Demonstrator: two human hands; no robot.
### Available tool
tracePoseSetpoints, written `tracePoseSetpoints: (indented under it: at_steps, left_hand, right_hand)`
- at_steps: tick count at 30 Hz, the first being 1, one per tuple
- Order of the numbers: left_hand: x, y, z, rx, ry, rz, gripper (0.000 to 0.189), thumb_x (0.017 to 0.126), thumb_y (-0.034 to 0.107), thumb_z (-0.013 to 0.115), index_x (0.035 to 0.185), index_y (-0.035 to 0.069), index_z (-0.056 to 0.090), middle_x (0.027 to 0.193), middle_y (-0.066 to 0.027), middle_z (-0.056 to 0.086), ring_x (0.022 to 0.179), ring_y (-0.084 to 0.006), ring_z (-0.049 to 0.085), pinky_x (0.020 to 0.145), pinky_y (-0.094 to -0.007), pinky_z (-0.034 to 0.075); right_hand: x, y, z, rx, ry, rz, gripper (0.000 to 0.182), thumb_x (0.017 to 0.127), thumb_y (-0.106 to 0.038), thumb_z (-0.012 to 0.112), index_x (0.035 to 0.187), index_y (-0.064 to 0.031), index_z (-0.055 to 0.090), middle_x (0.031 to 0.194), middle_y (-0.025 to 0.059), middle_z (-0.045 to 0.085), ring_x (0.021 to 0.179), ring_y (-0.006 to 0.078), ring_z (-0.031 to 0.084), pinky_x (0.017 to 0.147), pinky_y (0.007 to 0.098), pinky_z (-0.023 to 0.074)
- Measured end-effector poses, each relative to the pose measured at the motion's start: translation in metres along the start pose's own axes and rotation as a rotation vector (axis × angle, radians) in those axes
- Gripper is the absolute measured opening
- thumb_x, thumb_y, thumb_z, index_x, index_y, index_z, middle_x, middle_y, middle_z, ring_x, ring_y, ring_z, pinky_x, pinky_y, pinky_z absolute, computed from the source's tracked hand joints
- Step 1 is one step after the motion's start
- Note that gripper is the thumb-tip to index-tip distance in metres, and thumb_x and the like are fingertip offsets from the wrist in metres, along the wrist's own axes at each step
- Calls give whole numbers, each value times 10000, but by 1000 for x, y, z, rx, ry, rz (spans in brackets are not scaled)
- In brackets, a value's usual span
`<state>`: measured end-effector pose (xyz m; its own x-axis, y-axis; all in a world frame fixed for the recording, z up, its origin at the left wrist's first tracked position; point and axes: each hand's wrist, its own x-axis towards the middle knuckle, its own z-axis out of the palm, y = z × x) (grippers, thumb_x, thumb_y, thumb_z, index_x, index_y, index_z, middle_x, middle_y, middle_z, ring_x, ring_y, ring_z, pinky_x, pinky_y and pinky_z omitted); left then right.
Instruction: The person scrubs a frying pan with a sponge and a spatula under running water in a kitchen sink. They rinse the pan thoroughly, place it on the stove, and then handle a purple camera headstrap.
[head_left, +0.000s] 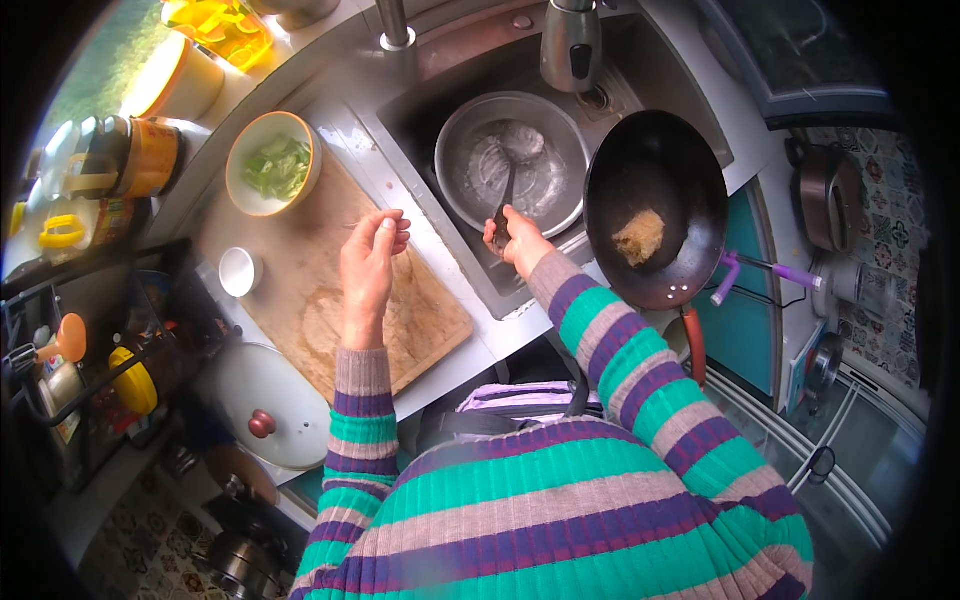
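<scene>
A round metal basin (457, 142) stands in the sink with a whitish, wet-looking substance inside. My right hand (517, 238) grips a dark spoon (511, 184), whose far end rests in that substance. Over the wooden cutting board (431, 307) hovers my left hand (369, 255), its fingers curled and thumb near the fingertips; whether something tiny is pinched there cannot be told. A bowl of sliced green vegetable (276, 166) sits at the board's far left corner, and a small white cup (241, 271) at its left edge.
Right of the basin, a black wok (675, 187) holding a tan scouring pad (639, 237) overlaps the sink's edge. A faucet head (571, 56) hangs above the sink (652, 45). Left of the board lie a glass lid (262, 382) and a rack with jars. More jars (154, 157) line the windowsill.
</scene>
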<state>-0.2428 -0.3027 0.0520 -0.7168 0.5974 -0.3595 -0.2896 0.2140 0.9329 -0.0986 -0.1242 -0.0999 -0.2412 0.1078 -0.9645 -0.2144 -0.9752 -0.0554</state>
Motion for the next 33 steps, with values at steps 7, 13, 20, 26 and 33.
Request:
tracePoseSetpoints:
  at_steps: [7,13,20,26,33]
  left_hand:
    - [-7,-18,2,64,-61,-14,276,1000,216,505,1072,-8,651,929,-71,682,814,-120,628,755,-254,521]
    - [-7,-26,39,574,-195,267,194,923,131,588,1070,30,664,941,-96,704,866,-174,670,765,-297,526]
    - [-26,-21,128,675,-264,763,539,803,97,582,1329,146,475,854,-126,651,769,-307,655,649,-416,530]
    - [-22,30,158,844,-266,1016,161,826,216,584,730,88,563,573,-96,619,586,-284,665,516,-407,521]
    - [-55,76,106,544,-221,876,261,815,249,653,878,61,483,632,-181,599,620,-396,616,525,-482,481]
  right_hand:
    - [-65,5,-27,35,-238,144,192,989,-175,467,913,1,484,763,128,549,591,188,542,504,306,499]
    - [-151,-1,-52,-1233,5,-901,555,838,-62,499,1381,7,406,1006,158,584,886,273,607,786,354,498]
    - [-275,5,-33,-2163,205,-1612,464,754,17,543,1199,-86,623,990,165,521,914,363,570,701,449,511]
    - [-354,-5,-10,-2400,122,-1725,429,749,6,604,1170,-79,629,1049,169,552,934,342,598,741,429,515]
    - [-417,21,49,-1734,-469,-1754,585,707,94,707,1255,-67,582,1139,120,604,919,224,614,756,316,521]
